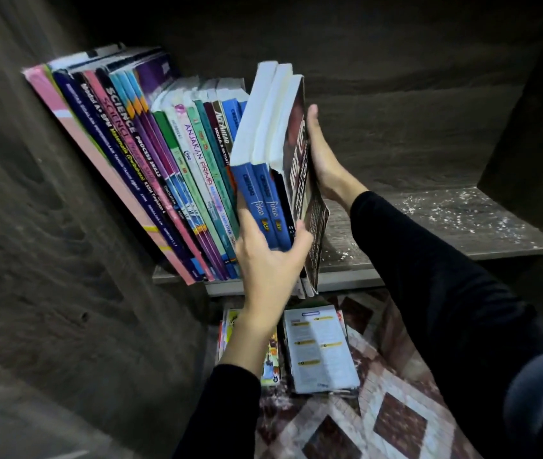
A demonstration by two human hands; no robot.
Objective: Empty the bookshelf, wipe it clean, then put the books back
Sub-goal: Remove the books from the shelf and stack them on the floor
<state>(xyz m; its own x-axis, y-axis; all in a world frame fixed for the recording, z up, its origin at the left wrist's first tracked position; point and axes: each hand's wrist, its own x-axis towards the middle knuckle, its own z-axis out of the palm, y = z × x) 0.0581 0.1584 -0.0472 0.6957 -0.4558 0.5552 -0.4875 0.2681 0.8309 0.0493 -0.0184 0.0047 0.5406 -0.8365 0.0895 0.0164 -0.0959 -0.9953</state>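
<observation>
Sandwiching 3 books (265, 137), left hand (268, 260) gripping spines, right hand (324, 160) flat against cover

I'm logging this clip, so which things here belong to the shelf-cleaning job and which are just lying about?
Job: book bundle, gripped by left hand, pressed by right hand; leaning row of books; dusty shelf board; books on the floor.
Lying about: patterned floor covering.
</observation>
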